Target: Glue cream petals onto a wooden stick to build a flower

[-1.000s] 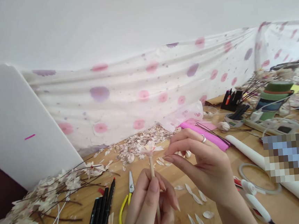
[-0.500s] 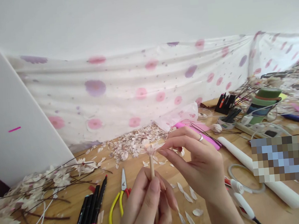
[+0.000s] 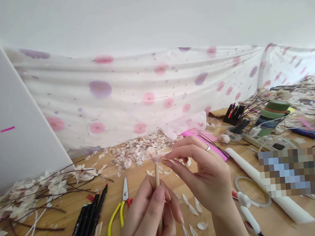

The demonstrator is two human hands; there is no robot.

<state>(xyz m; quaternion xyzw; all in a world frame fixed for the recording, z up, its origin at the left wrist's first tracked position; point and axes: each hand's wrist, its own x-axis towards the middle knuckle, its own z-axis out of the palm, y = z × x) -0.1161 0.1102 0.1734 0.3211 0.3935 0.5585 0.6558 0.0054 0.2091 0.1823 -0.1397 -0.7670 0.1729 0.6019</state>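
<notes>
My left hand (image 3: 152, 217) is closed round a thin wooden stick (image 3: 157, 175) held upright, low in the middle of the view. A small pale pink flower of thin petals (image 3: 155, 154) sits on the stick's top. My right hand (image 3: 203, 176), with a ring on one finger, pinches the flower's right edge between thumb and fingertips. Loose white petals (image 3: 193, 210) lie on the wooden table (image 3: 78, 196) just below my hands.
Yellow-handled pliers (image 3: 118, 213) and black markers (image 3: 86, 221) lie left of my hands, with finished flower branches (image 3: 42, 187) further left. A heap of petal scraps (image 3: 138, 151) lies behind. A white candle (image 3: 265, 182), glue gun (image 3: 249, 216), pink sheet (image 3: 203, 139) and cluttered tools stand right.
The view has drifted right and down a little, so things sit further left in the picture. My right fingertips have closed in onto the flower's edge. The left hand keeps its grip.
</notes>
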